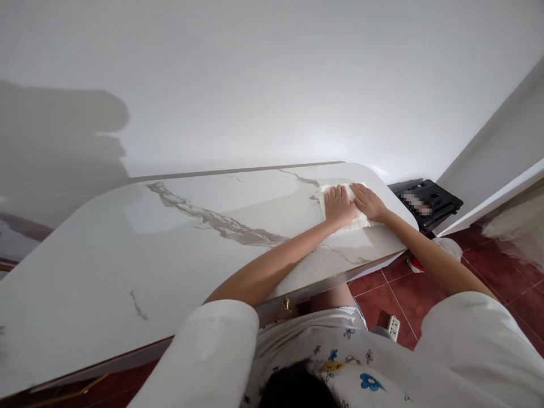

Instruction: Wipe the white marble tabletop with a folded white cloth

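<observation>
A white cloth lies spread on the white marble-patterned tabletop, towards its rounded right end. My left hand rests palm down on the cloth, its fingers stretched out and lying flat. Right beside it, my right hand also presses flat on the cloth, fingers extended towards the left hand. The two hands touch or nearly touch. Part of the cloth is hidden beneath them.
A white wall runs along the table's back edge. A black case stands beyond the right end. On the red tiled floor lies a white power strip. A small gold knob sits on the table's front.
</observation>
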`<state>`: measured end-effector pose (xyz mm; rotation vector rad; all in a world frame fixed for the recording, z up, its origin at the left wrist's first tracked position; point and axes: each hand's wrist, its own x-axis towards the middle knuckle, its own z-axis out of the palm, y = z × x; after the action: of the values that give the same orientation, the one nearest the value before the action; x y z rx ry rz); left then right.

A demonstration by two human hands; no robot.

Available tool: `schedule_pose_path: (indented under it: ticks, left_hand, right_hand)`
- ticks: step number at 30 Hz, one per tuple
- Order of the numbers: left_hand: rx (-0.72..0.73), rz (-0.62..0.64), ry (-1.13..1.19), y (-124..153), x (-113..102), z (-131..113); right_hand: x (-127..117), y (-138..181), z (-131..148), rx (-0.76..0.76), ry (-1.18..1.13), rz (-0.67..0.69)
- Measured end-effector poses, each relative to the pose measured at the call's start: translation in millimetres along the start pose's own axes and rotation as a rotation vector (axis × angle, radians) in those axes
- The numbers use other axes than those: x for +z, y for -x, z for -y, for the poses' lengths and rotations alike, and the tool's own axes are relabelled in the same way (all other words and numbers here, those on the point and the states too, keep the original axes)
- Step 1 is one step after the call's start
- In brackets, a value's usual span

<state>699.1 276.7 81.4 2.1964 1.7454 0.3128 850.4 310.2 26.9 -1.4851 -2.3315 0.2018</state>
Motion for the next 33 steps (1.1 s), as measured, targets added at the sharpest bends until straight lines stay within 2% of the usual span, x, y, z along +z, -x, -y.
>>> schedule_pose_path:
  ticks: [4,8,11,13,17,25,33]
  left_hand:
    - [-0.047,0.047,0.095,44,2,-19]
    - [-0.035,0.137,0.173,84,3,-40]
    - [-0.024,0.199,0.222,100,3,-54]
    - [-0.03,0.207,0.25,99,5,-60]
    - [-0.019,0.141,0.251,65,13,-60]
    - [-0.044,-0.052,0.217,-35,20,-36]
    - [-0.037,-0.157,0.141,-109,16,0]
  right_hand:
    - [-13,50,14,-0.042,0.002,0.004]
    - [-27,99,23,-0.036,0.0,0.013]
    - [-35,122,22,-0.02,-0.009,0.018]
    - [-38,125,16,-0.013,-0.008,0.025]
    - [-34,99,-6,0.015,0.03,0.022]
    - [-11,-9,-57,0.029,0.035,0.035]
    - [9,-95,-74,0.055,0.033,0.043]
